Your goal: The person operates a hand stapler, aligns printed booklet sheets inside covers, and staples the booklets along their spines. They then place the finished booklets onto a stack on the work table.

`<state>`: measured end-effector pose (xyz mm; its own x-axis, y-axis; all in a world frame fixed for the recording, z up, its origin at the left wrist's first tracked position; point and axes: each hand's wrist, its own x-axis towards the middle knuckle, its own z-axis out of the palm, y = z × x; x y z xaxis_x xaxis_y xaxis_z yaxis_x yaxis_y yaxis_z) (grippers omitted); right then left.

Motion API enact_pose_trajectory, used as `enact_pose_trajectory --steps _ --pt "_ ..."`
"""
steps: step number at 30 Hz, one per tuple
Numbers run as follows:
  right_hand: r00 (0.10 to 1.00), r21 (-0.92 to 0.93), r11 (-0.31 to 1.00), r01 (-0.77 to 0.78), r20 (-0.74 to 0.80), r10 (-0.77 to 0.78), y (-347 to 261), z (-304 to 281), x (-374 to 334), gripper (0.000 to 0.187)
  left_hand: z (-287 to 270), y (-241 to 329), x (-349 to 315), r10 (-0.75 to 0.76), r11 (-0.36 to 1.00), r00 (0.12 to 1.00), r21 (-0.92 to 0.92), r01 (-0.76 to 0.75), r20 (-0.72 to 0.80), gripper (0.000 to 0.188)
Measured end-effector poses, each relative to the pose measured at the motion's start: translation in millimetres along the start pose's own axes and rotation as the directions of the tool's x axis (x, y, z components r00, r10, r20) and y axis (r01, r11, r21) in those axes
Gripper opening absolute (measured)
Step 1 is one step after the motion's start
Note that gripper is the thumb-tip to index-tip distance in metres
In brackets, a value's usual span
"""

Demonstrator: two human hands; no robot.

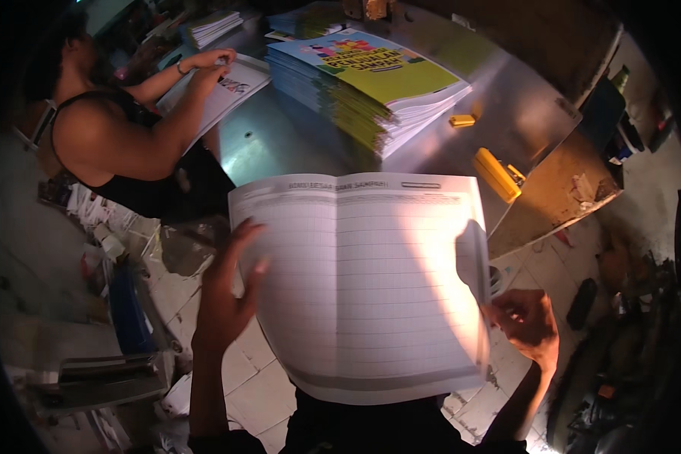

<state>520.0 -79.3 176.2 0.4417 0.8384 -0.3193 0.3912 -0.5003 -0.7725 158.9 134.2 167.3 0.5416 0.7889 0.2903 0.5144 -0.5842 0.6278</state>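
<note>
Both hands (231, 291) grip ruled booklet (363, 287)

Left hand (227, 291) and right hand (526, 321) hold an open ruled booklet (363, 287) before a metal table (522, 106)
</note>
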Motion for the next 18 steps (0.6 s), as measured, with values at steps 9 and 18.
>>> enact_pose_trajectory --steps 9,18 --pt "0.626 -0.406 0.791 0.457 -0.485 -0.610 -39.9 -22.8 125.7 0.031 57.7 15.0 41.9 0.275 0.875 0.899 0.300 -0.381 0.341 0.078" --pt "0.716 -0.592 0.648 0.480 -0.163 -0.679 -19.9 -43.9 191.7 0.042 92.3 20.6 39.7 0.349 0.823 0.881 0.345 -0.451 0.318 0.076"
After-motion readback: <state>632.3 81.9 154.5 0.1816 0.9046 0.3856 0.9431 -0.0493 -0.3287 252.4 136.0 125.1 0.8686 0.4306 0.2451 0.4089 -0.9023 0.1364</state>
